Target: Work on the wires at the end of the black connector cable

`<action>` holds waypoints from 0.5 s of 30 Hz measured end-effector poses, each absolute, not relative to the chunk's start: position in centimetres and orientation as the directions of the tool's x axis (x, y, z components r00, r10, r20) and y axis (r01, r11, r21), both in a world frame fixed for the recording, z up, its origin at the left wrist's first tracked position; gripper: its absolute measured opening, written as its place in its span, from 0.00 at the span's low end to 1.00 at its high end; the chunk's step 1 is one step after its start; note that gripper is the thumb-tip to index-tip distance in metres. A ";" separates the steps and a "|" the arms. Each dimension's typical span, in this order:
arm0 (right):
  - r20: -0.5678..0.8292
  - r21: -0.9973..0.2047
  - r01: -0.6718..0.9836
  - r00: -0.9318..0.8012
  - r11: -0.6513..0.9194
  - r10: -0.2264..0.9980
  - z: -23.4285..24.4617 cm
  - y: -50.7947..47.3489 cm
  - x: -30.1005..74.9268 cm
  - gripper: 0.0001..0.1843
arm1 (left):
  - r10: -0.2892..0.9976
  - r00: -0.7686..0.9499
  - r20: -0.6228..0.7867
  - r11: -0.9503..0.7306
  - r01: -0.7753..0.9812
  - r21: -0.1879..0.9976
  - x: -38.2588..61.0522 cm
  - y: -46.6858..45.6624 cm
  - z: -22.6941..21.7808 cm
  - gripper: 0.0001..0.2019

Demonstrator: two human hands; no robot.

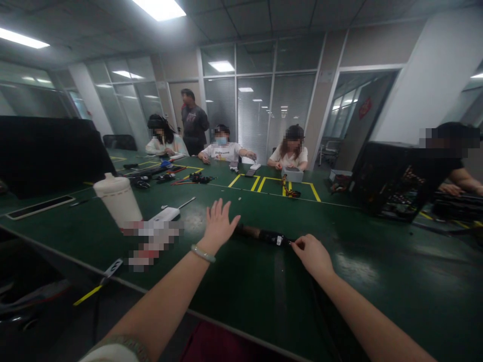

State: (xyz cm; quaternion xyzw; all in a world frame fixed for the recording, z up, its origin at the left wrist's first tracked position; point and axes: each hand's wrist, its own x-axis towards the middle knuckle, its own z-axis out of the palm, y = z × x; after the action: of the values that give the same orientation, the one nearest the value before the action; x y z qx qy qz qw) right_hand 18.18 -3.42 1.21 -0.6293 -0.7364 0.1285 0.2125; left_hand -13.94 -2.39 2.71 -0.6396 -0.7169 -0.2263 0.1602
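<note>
Just past twelve o'clock on the counter (241,296) lies one black cable bundle (268,237), seemingly gathered lengthwise already but not yet let go: my right hand (312,255) pinches its right end. My left hand (219,227) has fingers spread, gripping nothing. One white cup (118,203) stands at ten o'clock.

Lamps (160,7) are glaring at ten and eleven o'clock, sheen is whitening the dim table (362,271) at four, pixelation is masking a patch near eight, and lens distortion is slanting the outer edges.
</note>
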 end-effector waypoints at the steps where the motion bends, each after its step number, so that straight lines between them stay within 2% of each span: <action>1: 0.225 -0.408 0.883 -0.149 0.232 0.963 1.1 -3.3 18.2 0.12 | 0.844 -0.064 0.532 0.000 0.993 0.120 -12.4 -2.5 2.8 0.30; 3: 0.295 -0.342 0.890 -0.204 0.302 0.933 0.8 -2.8 18.1 0.10 | 0.833 0.031 0.553 -0.124 0.983 0.132 -9.6 -2.8 2.7 0.28; 7: 0.200 -0.343 0.878 -0.277 0.332 0.940 0.2 -2.1 18.1 0.07 | 0.801 0.132 0.584 -0.276 0.947 0.164 -6.5 -3.3 2.1 0.24; 11: 0.208 -0.295 0.871 -0.343 0.393 0.916 0.4 -1.9 18.1 0.07 | 0.798 0.160 0.581 -0.323 0.928 0.187 -6.4 -3.7 1.4 0.23; 15: 0.159 -0.305 0.841 -0.419 0.448 0.894 1.2 -1.7 18.3 0.10 | 0.806 0.142 0.575 -0.320 0.921 0.221 -7.2 -3.8 0.9 0.21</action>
State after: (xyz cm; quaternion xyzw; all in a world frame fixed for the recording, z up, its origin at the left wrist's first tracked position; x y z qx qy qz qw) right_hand 18.31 -1.66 1.19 -0.5178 -0.8375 0.0892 0.1500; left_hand -7.17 -3.81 0.91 -0.7501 -0.5755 -0.3124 0.0924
